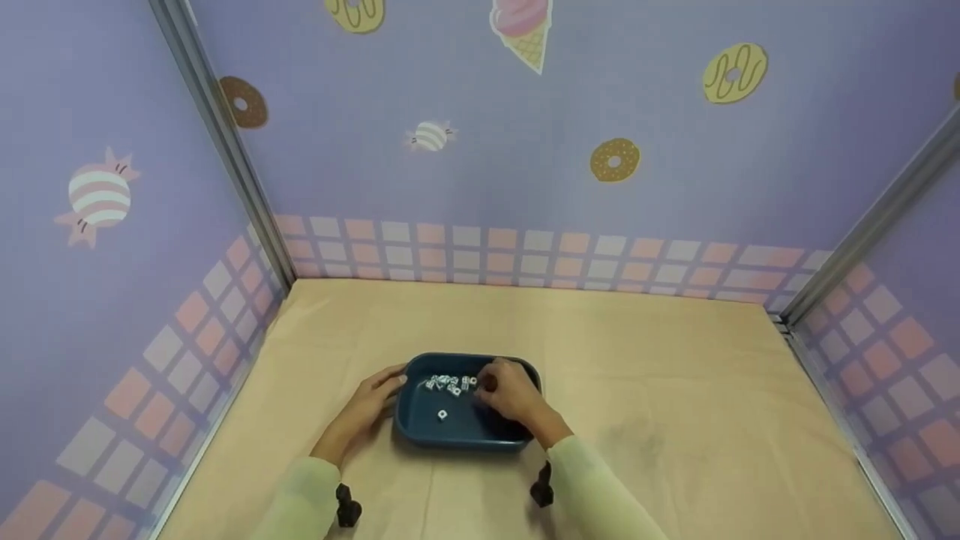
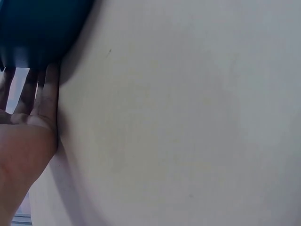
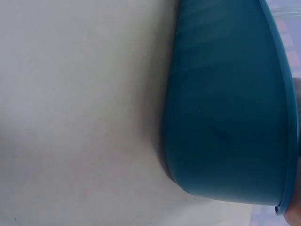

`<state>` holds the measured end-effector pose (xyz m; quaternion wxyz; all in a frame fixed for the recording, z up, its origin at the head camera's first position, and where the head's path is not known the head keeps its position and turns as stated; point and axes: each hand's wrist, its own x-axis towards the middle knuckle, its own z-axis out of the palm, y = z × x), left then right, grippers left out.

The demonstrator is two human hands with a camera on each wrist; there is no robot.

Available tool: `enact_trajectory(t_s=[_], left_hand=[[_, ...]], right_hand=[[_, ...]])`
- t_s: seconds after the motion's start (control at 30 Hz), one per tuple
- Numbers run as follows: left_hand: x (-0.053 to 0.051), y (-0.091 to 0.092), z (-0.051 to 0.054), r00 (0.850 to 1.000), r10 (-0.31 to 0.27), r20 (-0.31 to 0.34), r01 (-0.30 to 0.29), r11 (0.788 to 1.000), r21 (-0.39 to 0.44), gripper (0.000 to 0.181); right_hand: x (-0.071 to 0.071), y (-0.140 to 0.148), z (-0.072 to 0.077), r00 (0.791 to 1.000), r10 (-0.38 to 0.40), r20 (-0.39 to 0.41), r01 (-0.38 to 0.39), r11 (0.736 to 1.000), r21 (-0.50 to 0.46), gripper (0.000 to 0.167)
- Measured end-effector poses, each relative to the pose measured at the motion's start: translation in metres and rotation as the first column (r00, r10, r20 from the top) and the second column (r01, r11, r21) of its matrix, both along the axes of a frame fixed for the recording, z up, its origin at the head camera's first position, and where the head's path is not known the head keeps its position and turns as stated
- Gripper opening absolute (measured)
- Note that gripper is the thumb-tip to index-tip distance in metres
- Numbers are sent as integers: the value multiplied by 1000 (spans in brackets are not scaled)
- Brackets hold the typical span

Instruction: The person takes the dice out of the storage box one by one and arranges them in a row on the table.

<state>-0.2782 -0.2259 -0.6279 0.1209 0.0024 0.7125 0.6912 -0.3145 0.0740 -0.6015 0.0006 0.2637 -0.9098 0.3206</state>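
Note:
A dark blue tray [image 1: 465, 442] stands on the cloth-covered table and holds several small white dice [image 1: 442, 382]. Most are clustered toward its far side; a single die [image 1: 442, 415] lies apart, nearer the front. My left hand [image 1: 367, 405] rests against the tray's left wall, fingers fairly straight, as the left wrist view also shows. Inside the tray, at the right end of the cluster, is my right hand [image 1: 514, 394] with bent fingers. Its fingertips are partly hidden, and whether they pinch a die cannot be made out. In the right wrist view the tray's wall [image 3: 225, 117] blocks the dice.
A beige cloth [image 1: 675, 375] covers the table around the tray. Purple walls [image 1: 480, 187] with sweets printed on them enclose the back and both sides. Dark wrist devices [image 1: 347, 506] show by both sleeves.

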Motion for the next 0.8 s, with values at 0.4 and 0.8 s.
enact_trajectory(t_s=[0.4, 0.8], left_hand=[[1, 0, -2, 1000, 19, 13, -19, 1000, -4, 51], [0, -2, -2, 1000, 14, 5, -14, 1000, -6, 52]], right_hand=[[2, -1, -5, 1000, 7, -17, -6, 999, 48, 13], [-1, -4, -4, 1000, 14, 26, -17, 994, 110, 8]])
